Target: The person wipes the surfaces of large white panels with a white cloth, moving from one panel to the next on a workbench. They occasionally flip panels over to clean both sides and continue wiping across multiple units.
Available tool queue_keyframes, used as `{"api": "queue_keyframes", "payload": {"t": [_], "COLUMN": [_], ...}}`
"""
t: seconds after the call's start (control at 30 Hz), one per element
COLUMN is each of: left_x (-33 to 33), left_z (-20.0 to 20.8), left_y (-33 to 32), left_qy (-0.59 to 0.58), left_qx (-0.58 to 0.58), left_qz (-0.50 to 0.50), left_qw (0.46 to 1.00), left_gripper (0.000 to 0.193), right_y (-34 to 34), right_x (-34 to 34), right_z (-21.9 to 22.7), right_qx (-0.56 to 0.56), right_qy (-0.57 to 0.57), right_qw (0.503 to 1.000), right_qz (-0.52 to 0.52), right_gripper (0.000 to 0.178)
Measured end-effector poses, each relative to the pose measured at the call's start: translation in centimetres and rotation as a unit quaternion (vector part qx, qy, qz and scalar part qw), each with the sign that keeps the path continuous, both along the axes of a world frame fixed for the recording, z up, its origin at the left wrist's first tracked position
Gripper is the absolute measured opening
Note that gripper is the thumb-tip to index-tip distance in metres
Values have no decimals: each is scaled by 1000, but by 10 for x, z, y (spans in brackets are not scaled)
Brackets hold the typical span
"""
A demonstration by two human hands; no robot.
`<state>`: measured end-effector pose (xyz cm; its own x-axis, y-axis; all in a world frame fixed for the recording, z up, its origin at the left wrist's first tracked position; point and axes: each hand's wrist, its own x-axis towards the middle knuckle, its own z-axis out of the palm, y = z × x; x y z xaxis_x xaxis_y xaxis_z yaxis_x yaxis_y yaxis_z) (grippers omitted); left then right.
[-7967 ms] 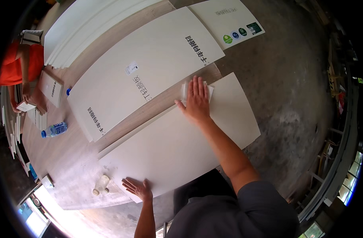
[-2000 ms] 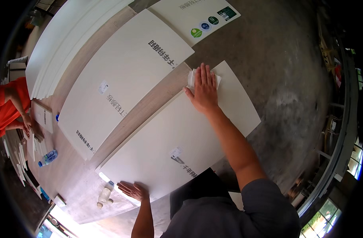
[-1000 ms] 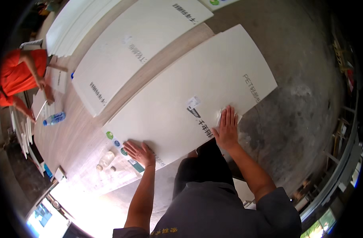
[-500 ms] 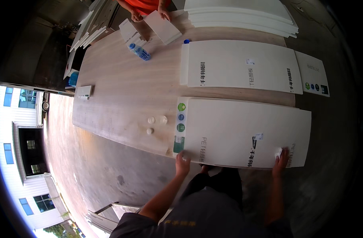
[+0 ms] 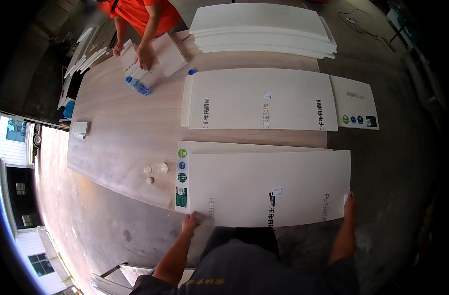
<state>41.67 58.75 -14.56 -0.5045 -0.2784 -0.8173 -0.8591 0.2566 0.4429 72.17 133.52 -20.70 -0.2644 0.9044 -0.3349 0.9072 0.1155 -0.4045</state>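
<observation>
A long white panel (image 5: 244, 182) with dark printing lies in front of me, slightly askew over another white panel (image 5: 182, 172) whose left strip carries round green and blue stickers. My left hand (image 5: 189, 222) is closed on the upper panel's near left corner. At its right edge, my right hand (image 5: 350, 205) grips the side, with a small crumpled white wad (image 5: 346, 197) at the fingers. What lies under the fingers of both hands is hidden.
Beyond lie more printed white panels (image 5: 264, 105) and a white stack (image 5: 259, 24). A person in orange (image 5: 153, 19) handles smaller boards (image 5: 168, 54) at the far left. A blue-labelled bottle (image 5: 138, 86) and a clear container (image 5: 160, 168) rest on the wooden table (image 5: 121, 118).
My right hand has gone from the panel's top face to its right edge. The upper panel now sits turned against the one beneath. The view has shifted, and the other person reaches across the boards.
</observation>
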Motion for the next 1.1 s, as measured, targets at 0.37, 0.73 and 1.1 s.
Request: {"api": "queue_keyframes", "payload": {"t": [0.37, 0.73, 1.1], "left_x": [-76, -351, -120], "left_z": [91, 15, 1], "left_y": [34, 155, 54], "left_qy": [141, 214, 270], "left_qx": [156, 232, -301], "left_qz": [26, 112, -306], "left_qw": [977, 942, 862], "left_gripper": [26, 14, 73], "right_y": [3, 167, 48], "right_x": [-86, -364, -99], "right_z": [92, 71, -8], "right_qx": [66, 124, -194], "right_qy": [225, 102, 256], "right_qw": [966, 986, 945], "right_qz": [-112, -44, -64], "right_gripper": [66, 64, 51]}}
